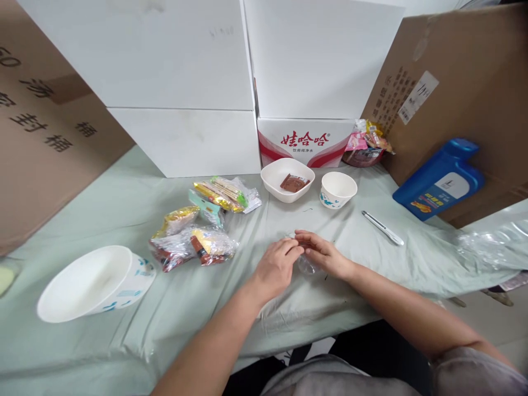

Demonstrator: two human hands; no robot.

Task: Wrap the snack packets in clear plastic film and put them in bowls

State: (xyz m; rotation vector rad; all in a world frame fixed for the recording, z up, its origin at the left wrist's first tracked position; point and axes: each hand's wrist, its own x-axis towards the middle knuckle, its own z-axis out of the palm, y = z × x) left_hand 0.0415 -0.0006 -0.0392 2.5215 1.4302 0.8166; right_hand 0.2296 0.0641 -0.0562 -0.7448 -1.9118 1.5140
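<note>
Close to the table's front edge, my left hand (277,267) and my right hand (325,254) meet with fingers curled around a small clear plastic object (307,266). Its rounded end shows below the fingers; the rest is hidden, so its exact kind does not show. Just beyond the hands stands a white square bowl (270,184) holding a brown packet (293,182). A white paper cup (337,190) with blue print is to the right of that bowl. Wrapped snack packets (210,242) lie in a loose pile left of my hands.
A large white paper tub (127,280) leans on the left. A pen (382,227) lies at right, near a blue bottle (441,179). White boxes (185,143) stand behind, with cardboard boxes (466,99) at the sides. Another bowl of packets (365,157) sits in the back right corner.
</note>
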